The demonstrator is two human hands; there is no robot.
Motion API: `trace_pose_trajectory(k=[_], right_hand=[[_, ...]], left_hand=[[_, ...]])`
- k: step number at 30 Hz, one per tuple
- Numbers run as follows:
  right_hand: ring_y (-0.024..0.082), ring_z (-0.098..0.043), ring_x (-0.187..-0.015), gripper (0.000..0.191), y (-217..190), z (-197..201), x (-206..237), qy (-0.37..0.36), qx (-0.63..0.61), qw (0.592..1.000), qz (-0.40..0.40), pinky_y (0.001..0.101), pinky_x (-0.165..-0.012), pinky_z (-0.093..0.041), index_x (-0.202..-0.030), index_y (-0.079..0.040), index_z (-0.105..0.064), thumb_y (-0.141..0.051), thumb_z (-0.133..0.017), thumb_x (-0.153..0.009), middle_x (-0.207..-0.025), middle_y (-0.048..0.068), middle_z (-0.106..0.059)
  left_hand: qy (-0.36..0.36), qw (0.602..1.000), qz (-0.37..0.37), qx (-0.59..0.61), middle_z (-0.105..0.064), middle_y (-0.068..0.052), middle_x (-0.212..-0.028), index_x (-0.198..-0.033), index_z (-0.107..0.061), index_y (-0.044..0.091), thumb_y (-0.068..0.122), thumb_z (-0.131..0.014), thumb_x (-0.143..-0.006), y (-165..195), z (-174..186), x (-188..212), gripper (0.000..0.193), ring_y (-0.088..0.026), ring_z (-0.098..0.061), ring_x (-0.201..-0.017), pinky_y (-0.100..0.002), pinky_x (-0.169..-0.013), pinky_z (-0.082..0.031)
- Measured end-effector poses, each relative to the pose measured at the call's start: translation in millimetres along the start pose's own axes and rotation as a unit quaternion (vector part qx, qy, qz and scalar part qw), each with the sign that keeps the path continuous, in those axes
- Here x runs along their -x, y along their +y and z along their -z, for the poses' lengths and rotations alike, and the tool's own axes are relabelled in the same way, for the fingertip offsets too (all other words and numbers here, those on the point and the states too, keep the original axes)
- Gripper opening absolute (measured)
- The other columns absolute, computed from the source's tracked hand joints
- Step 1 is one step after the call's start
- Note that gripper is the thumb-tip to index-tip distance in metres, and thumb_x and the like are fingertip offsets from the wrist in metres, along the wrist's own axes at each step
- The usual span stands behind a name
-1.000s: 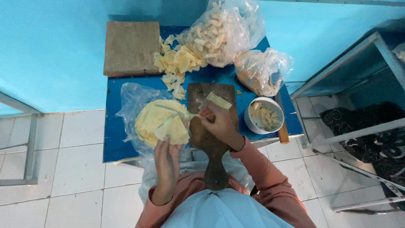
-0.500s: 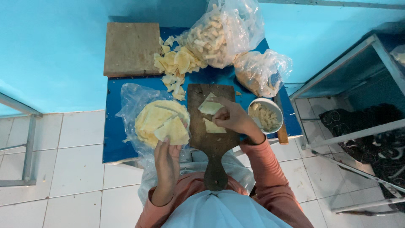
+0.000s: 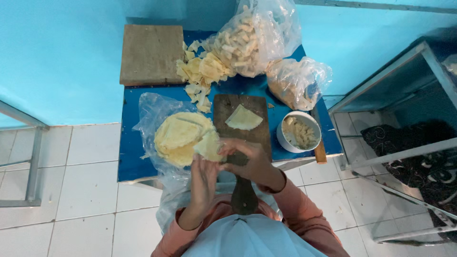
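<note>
- Change vs. half a sec ago: right hand [image 3: 251, 161] is no longer out over the middle of the cutting board [image 3: 240, 124]; it is now drawn back to the board's near end, lower centre of frame, meeting the left hand [image 3: 203, 180].
- One dough sheet [image 3: 243, 118] is left lying flat on the board, upper-centre, apart from both hands — nothing touching it now.
- A 2nd dough sheet [image 3: 209, 145] is now held between both hands, just right of the dough stack [image 3: 180, 138] at centre-left; it looks to have been lifted off that stack.
- Grip: left fingers are pressed up under/against the held sheet; right fingers are curled over its right edge, pinching it. Exact fingertip contact can't be told, hands overlap.
- Stack itself sits on a clear plastic bag [image 3: 152, 114] on the blue table [image 3: 131, 157].
- Meaning, as judged: one sheet laid, next one being picked/separated — work seems mid-cycle, w/ plenty of stack left.
- Unchanged around: white bowl [image 3: 299, 132] w/ filling at right of board; dough scraps [image 3: 200, 71] upper centre; bags of cut pieces [image 3: 252, 40] upper right; spare wooden board [image 3: 151, 53] upper left.
</note>
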State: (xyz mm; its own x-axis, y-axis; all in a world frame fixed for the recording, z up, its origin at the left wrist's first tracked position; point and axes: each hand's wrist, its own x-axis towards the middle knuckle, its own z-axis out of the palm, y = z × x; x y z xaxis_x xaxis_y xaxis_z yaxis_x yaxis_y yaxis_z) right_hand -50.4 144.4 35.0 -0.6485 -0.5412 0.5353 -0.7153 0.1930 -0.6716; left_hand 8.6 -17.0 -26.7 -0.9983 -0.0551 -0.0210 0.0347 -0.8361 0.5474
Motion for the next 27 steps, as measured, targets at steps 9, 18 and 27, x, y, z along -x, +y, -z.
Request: trace_pose_trajectory(k=[9, 18, 27], right_hand=[[0.023, -0.076, -0.097, 0.056, -4, -15, 9, 0.081, 0.076, 0.993, -0.040, 0.0343, -0.086, -0.060, -0.130, -0.003, -0.063, -0.019, -0.088, -0.082, -0.106, 0.008, -0.076], [0.017, -0.071, -0.101, 0.052, 11, -17, 10, 0.118, -0.114, 0.977, -0.135, 0.0302, -0.092, -0.056, -0.132, -0.005, -0.058, 0.000, -0.077, -0.084, -0.105, 0.009, -0.072], [0.010, -0.059, -0.099, 0.055, 42, 22, 11, 0.240, -0.268, 0.904, -0.231, 0.0258, -0.086, -0.048, -0.142, -0.002, -0.056, 0.007, -0.062, -0.088, -0.107, 0.002, -0.061]], left_hand=[[-0.050, 0.996, 0.054, -0.050, -0.046, -0.010, -0.154, -0.157, -0.034, 0.002, 0.055, -0.022, -0.108, -16, 9, 2, 0.073, -0.022, -0.044, -0.141, -0.038, -0.120, -0.030], [-0.031, 0.995, 0.074, -0.066, -0.033, -0.006, -0.165, -0.162, -0.024, 0.006, 0.056, -0.025, -0.103, -22, 14, 2, 0.077, -0.019, -0.032, -0.151, -0.037, -0.125, -0.021], [-0.030, 1.000, -0.006, -0.003, -0.053, -0.025, -0.147, -0.149, -0.038, -0.005, 0.034, -0.037, -0.110, -2, 0, -6, 0.056, -0.034, -0.056, -0.135, -0.051, -0.120, -0.042]])
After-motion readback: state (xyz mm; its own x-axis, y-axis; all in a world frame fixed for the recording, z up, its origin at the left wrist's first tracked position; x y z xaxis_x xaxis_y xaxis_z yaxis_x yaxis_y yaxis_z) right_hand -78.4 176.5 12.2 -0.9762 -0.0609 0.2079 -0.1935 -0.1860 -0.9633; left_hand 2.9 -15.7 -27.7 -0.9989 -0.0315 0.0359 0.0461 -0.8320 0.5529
